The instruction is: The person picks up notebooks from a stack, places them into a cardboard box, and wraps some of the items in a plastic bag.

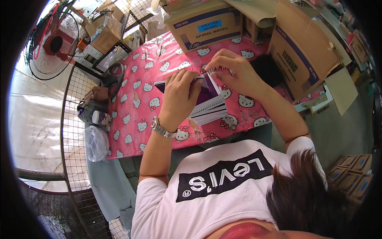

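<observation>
My left hand (pixel 181 91), with a metal watch on its wrist, is closed around a small notebook with a dark purple cover (pixel 205 91), above the table. Its thumb presses on the cover near the top edge. My right hand (pixel 235 73) is bent over the notebook's upper right corner, thumb and fingers pinched at a dark spiral wire (pixel 223 71). How far that wire runs through the edge is too small to tell. Below the cover, a stack of white sheets with rows of punched holes (pixel 209 110) leans toward me, partly fanned.
A pink patterned cloth (pixel 137 103) covers the table. Cardboard boxes (pixel 207 30) stand along its far side, and an open box (pixel 298 51) stands at the right. A jar (pixel 100 118) and a plastic bag (pixel 96 143) are at the left edge. Farther left is a fan (pixel 55 46).
</observation>
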Action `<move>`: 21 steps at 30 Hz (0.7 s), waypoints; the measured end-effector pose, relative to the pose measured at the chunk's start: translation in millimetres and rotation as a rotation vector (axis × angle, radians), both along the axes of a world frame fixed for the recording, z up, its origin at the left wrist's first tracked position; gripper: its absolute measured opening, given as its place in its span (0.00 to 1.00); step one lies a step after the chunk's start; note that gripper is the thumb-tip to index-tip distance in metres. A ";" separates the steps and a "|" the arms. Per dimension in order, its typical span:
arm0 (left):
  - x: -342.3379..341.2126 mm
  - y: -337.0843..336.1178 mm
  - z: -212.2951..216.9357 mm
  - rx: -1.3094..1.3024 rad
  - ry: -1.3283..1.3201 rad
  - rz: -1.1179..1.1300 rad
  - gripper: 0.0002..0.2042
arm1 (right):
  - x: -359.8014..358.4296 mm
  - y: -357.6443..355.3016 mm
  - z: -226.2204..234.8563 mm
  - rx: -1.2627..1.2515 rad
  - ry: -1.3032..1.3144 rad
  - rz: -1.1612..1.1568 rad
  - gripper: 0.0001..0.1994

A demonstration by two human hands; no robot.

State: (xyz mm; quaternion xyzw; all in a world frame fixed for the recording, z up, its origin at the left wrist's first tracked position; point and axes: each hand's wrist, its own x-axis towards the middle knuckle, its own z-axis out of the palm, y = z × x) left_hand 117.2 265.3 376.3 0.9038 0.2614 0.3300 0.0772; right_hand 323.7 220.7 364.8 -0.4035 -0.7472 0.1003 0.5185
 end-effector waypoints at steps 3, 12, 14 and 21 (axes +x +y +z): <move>0.2 -1.6 2.3 -0.002 0.014 0.014 0.07 | -2.7 -0.9 -2.2 -0.056 0.033 0.021 0.10; -0.7 1.2 1.1 -0.016 -0.028 -0.008 0.07 | 1.8 -2.5 0.8 -0.161 0.024 0.109 0.11; -1.4 0.0 1.6 -0.014 -0.033 -0.009 0.07 | 5.2 -3.1 4.1 -0.174 -0.008 0.115 0.11; -0.4 3.1 -1.9 0.023 -0.021 0.006 0.07 | 7.3 -0.7 6.0 -0.375 0.124 0.227 0.11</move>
